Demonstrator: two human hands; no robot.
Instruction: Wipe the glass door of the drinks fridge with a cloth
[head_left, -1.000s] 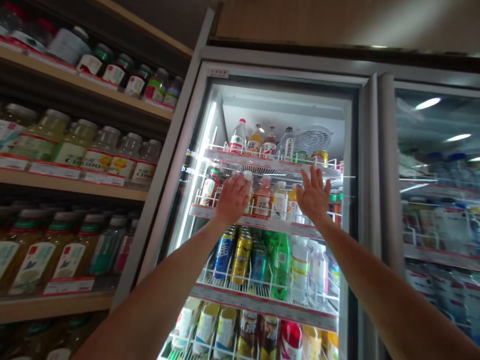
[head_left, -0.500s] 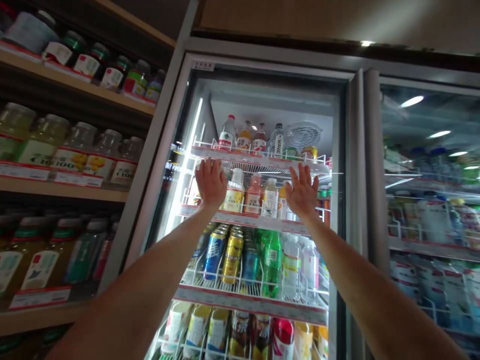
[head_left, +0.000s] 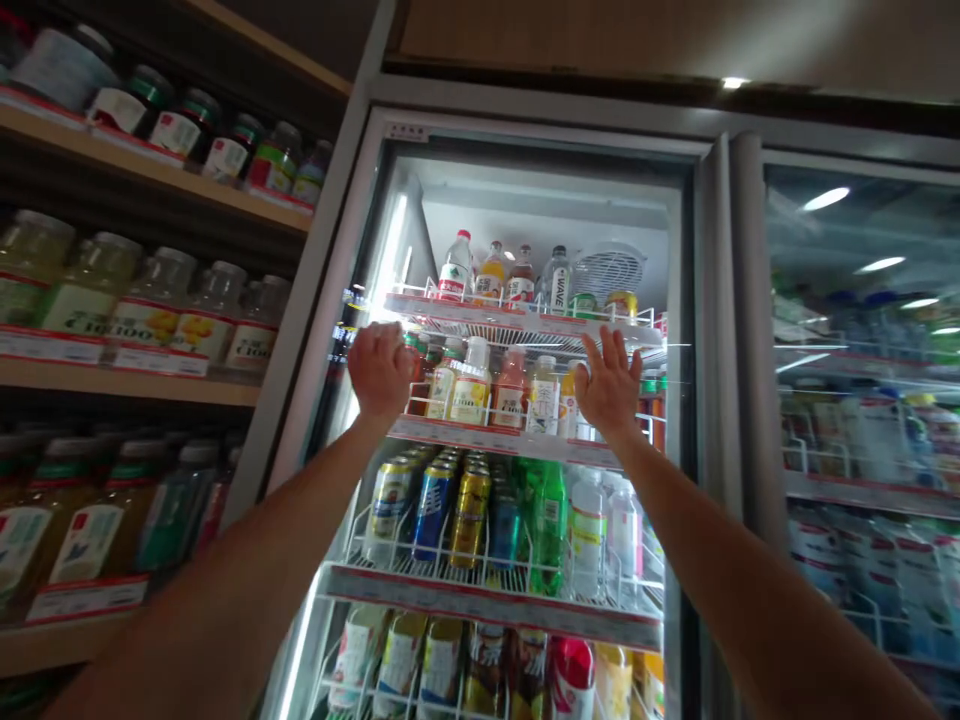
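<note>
orange bottle (head_left: pixel 567 402): second shelf (head_left: pixel 480 434) from top, long axis upright, just left of and beyond my right hand (head_left: pixel 609 390), the nearer | right fingers: spread | my left hand (head_left: pixel 381 372): farther left, fingers bunched, can't tell if pinching anything

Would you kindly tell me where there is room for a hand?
Open room lies between the left hand and right hand, and inside, above the WAVE bottle, below the fridge ceiling. Crowded: the C100 bottles and the gold cans.
</note>
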